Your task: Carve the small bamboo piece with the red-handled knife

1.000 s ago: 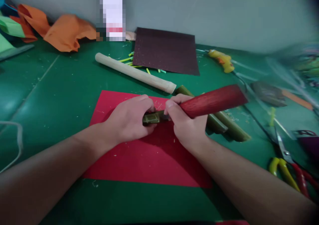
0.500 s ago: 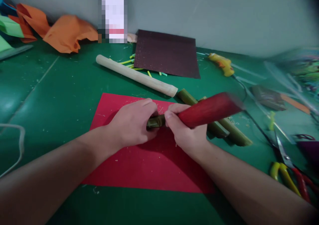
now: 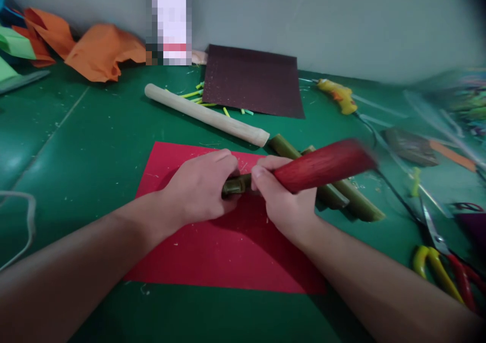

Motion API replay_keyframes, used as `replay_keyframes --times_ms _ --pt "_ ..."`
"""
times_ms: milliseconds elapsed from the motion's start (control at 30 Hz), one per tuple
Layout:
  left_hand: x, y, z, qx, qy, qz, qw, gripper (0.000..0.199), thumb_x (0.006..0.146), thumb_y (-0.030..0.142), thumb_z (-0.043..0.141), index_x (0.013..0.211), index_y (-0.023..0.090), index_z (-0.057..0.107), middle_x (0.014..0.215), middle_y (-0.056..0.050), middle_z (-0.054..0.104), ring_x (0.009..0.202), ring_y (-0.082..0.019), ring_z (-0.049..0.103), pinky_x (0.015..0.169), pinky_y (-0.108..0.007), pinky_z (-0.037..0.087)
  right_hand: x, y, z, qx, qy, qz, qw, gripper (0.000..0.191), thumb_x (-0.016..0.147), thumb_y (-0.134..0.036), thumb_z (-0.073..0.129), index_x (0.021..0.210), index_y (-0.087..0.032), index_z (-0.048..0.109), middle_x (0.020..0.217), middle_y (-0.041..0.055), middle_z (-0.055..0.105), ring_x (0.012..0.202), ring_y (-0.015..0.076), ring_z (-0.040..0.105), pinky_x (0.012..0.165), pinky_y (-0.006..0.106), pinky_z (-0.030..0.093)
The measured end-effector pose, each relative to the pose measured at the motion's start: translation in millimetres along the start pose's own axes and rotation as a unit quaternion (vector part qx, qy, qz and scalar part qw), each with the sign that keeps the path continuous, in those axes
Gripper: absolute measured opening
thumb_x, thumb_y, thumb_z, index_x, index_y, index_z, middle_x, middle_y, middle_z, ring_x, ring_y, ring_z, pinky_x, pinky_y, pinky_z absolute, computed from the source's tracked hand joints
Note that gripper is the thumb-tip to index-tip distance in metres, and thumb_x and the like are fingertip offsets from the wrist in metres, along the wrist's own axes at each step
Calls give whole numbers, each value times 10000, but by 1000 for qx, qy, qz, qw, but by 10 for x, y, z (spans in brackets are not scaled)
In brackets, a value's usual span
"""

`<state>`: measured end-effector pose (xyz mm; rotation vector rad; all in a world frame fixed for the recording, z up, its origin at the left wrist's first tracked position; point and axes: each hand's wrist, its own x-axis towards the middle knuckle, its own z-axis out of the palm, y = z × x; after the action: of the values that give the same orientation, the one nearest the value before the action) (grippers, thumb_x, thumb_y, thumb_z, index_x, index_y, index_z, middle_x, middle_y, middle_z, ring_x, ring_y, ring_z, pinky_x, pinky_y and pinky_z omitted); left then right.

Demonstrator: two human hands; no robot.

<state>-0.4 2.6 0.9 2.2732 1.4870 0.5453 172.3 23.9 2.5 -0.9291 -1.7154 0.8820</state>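
Note:
Over a red sheet (image 3: pixel 205 252), my left hand (image 3: pixel 205 183) is closed round a short dark green bamboo piece (image 3: pixel 236 185). My right hand (image 3: pixel 283 196) grips a red wooden handle (image 3: pixel 322 165), which points up to the right and is blurred at its far end. What the handle's other end carries is hidden by my fingers. The right fingertips are close to the right end of the bamboo piece. Several green bamboo pieces (image 3: pixel 357 201) lie partly behind the handle, right of the red sheet.
A pale wooden rod (image 3: pixel 208 115) lies beyond the red sheet, near a dark brown sheet (image 3: pixel 254 82) over yellow-green sticks. Scissors (image 3: pixel 436 241) and a yellow-handled tool (image 3: pixel 337 94) with a cable are on the right. Crumpled orange paper (image 3: pixel 102 51) sits back left.
The far end of the red handle has shifted very slightly. Both hands keep nearly the same place and hold. The view has moved a little.

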Motion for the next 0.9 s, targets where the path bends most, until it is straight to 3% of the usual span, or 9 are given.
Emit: replay_keyframes --times_ms 100,233,400,600,767,900 --pt "9 0 5 -6 4 -7 1000 169 772 281 660 862 219 532 857 -19 595 758 -196 569 611 -326 374 16 29 13 5 40 -7 999 265 840 -176 621 587 -236 568 563 -35 545 518 115 491 500 276 420" --pt "10 -3 10 -6 5 -9 1000 167 772 282 654 870 215 537 874 -23 594 765 -200 564 607 -329 356 33 27 13 1 26 -25 999 253 847 -181 622 605 -239 573 580 -40 553 531 110 513 519 270 439" --pt "8 -1 0 -6 -11 -13 1000 169 765 275 658 838 215 518 841 -12 556 730 -185 527 585 -322 324 -3 -6 1 9 -2 5 1000 303 820 -155 616 542 -232 523 531 -40 514 499 107 481 481 269 402" --pt "18 14 -2 -22 -13 -27 999 164 756 270 654 857 211 539 872 -13 581 755 -188 529 606 -328 342 24 44 26 13 57 7 998 269 829 -185 644 576 -256 587 562 -26 555 528 126 512 519 294 450" --pt "7 9 -8 -21 -14 -29 999 182 740 266 664 849 211 530 866 -11 569 741 -183 512 593 -326 325 28 14 16 9 42 9 999 258 823 -191 626 578 -255 579 561 -28 550 528 122 506 520 294 442" --pt "5 0 -17 -15 -13 -14 1000 189 746 271 665 846 214 515 861 -13 553 736 -184 503 590 -329 314 -5 5 1 4 -21 -1 1000 316 818 -150 620 541 -240 499 519 -37 479 484 108 452 472 285 388"
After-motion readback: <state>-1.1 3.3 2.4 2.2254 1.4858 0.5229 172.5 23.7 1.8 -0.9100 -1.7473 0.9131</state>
